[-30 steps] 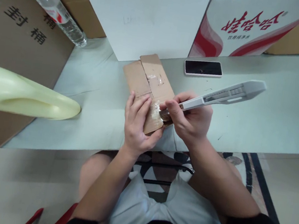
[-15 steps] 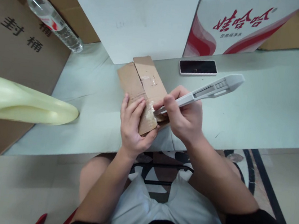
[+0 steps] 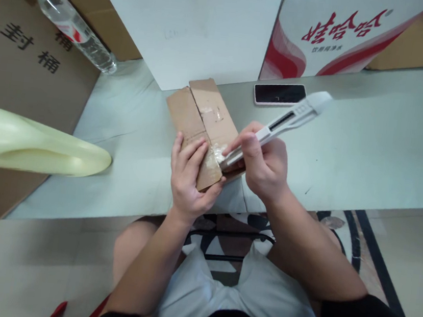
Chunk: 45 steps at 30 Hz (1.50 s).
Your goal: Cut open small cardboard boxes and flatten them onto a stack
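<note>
A small brown cardboard box (image 3: 217,113) lies on the table, with clear tape (image 3: 217,154) wrinkled at its near end. My left hand (image 3: 189,176) grips the box's near left corner, fingers on top and thumb at the near edge. In my right hand (image 3: 264,165) is a white utility knife (image 3: 283,123), held like a pen, its handle slanting up to the right. The knife's tip meets the taped seam at the near end of the box; the blade itself is hard to make out.
Beyond the box stand white cartons (image 3: 196,28), one with red print (image 3: 338,35). A phone (image 3: 279,94) lies in front of them. At left are a water bottle (image 3: 73,28), a pale yellow curved object (image 3: 36,142) and a large brown carton (image 3: 31,85).
The knife's handle has swung left and tilted more steeply, its tip still at the taped seam. My right hand has turned slightly. My left hand and the box have barely moved.
</note>
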### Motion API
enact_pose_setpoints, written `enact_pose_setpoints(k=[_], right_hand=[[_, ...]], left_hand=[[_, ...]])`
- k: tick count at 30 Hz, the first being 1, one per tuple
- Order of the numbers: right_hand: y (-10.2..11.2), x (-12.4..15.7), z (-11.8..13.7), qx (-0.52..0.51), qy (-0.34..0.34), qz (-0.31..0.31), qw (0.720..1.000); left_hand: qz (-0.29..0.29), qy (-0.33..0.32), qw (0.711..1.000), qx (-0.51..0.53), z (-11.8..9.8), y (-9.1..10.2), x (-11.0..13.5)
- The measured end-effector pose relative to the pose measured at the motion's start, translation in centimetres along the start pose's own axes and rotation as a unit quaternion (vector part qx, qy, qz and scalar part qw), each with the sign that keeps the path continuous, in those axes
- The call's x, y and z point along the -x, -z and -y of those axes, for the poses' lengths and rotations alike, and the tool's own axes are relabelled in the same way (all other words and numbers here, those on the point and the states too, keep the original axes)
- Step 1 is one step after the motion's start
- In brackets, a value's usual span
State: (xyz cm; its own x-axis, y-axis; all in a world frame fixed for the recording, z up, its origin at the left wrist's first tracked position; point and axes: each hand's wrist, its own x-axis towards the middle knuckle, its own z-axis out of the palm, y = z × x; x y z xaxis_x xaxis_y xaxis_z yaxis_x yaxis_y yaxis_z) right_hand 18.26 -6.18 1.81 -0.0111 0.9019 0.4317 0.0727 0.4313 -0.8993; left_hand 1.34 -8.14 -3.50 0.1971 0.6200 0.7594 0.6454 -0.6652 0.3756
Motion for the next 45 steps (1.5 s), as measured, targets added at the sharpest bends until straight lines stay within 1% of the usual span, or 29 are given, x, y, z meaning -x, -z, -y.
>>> enact_pose_setpoints(k=[2, 3, 7, 9, 11, 13, 16, 18, 20, 22, 25, 27, 31, 34, 37, 39, 40, 41, 42, 43, 44, 45], right_hand=[[-0.1, 0.0, 0.1, 0.0, 0.034, 0.02, 0.999], [-0.1, 0.1, 0.1, 0.002, 0.043, 0.02, 0.999], [-0.2, 0.3, -0.3, 0.013, 0.032, -0.037, 0.999], [-0.3, 0.5, -0.5, 0.005, 0.028, -0.056, 0.998], [-0.5, 0.6, -0.7, -0.034, 0.022, -0.064, 0.997], [-0.6, 0.4, -0.8, -0.098, 0.013, -0.083, 0.992], [-0.3, -0.3, -0.5, -0.19, -0.005, -0.154, 0.97], [0.2, -0.9, -0.4, -0.244, -0.03, -0.209, 0.946], [1.0, -1.6, -0.5, -0.304, -0.074, -0.241, 0.919], [1.7, -2.0, -0.9, -0.363, -0.131, -0.244, 0.89], [2.6, -2.3, -1.6, -0.417, -0.205, -0.218, 0.858], [2.9, -2.3, -2.0, -0.423, -0.226, -0.208, 0.852], [3.3, -2.3, -2.4, -0.395, -0.23, -0.197, 0.867], [3.3, -2.4, -3.1, -0.354, -0.224, -0.205, 0.885], [3.1, -2.6, -4.4, -0.268, -0.225, -0.215, 0.912], [3.2, -2.7, -5.2, -0.158, -0.246, -0.204, 0.934], [3.3, -2.6, -5.6, -0.076, -0.259, -0.186, 0.945], [3.5, -2.6, -5.9, 0.023, -0.271, -0.159, 0.949], [3.7, -2.5, -6.1, 0.132, -0.281, -0.121, 0.943], [3.9, -2.3, -6.4, 0.24, -0.288, -0.078, 0.924], [4.2, -2.2, -6.5, 0.333, -0.294, -0.036, 0.895], [4.4, -2.1, -6.7, 0.407, -0.301, 0.001, 0.863]], left_hand=[[-0.003, 0.001, 1.0, 0.003, 0.0, 0.0, 0.0], [-0.005, 0.003, 1.0, 0.005, 0.0, 0.0, 0.0], [-0.014, 0.02, 1.0, 0.015, -0.1, 0.0, 0.1], [-0.017, 0.026, 0.999, 0.017, -0.2, 0.0, 0.2], [-0.025, 0.03, 0.999, 0.018, -0.2, -0.1, 0.3], [-0.041, 0.038, 0.998, 0.026, -0.1, -0.1, 0.5], [-0.067, 0.047, 0.995, 0.055, 0.4, -0.1, 0.7], [-0.075, 0.046, 0.994, 0.071, 0.8, 0.0, 0.8], [-0.077, 0.044, 0.993, 0.08, 1.1, 0.1, 0.8], [-0.076, 0.04, 0.992, 0.088, 1.3, 0.3, 0.7], [-0.069, 0.038, 0.992, 0.098, 1.4, 0.3, 0.6], [-0.065, 0.037, 0.992, 0.097, 1.4, 0.3, 0.6], [-0.062, 0.037, 0.993, 0.096, 1.4, 0.3, 0.6], [-0.067, 0.038, 0.991, 0.109, 1.6, 0.3, 0.6], [-0.08, 0.047, 0.988, 0.122, 2.0, 0.5, 0.7], [-0.095, 0.06, 0.984, 0.135, 2.5, 0.6, 0.8], [-0.107, 0.067, 0.982, 0.143, 2.7, 0.7, 0.9], [-0.122, 0.075, 0.978, 0.154, 2.9, 0.7, 1.0], [-0.141, 0.086, 0.972, 0.166, 3.0, 0.7, 1.0], [-0.163, 0.104, 0.965, 0.178, 3.0, 0.7, 1.0], [-0.188, 0.13, 0.955, 0.19, 3.0, 0.8, 1.0], [-0.218, 0.163, 0.941, 0.2, 2.9, 0.8, 0.8]])
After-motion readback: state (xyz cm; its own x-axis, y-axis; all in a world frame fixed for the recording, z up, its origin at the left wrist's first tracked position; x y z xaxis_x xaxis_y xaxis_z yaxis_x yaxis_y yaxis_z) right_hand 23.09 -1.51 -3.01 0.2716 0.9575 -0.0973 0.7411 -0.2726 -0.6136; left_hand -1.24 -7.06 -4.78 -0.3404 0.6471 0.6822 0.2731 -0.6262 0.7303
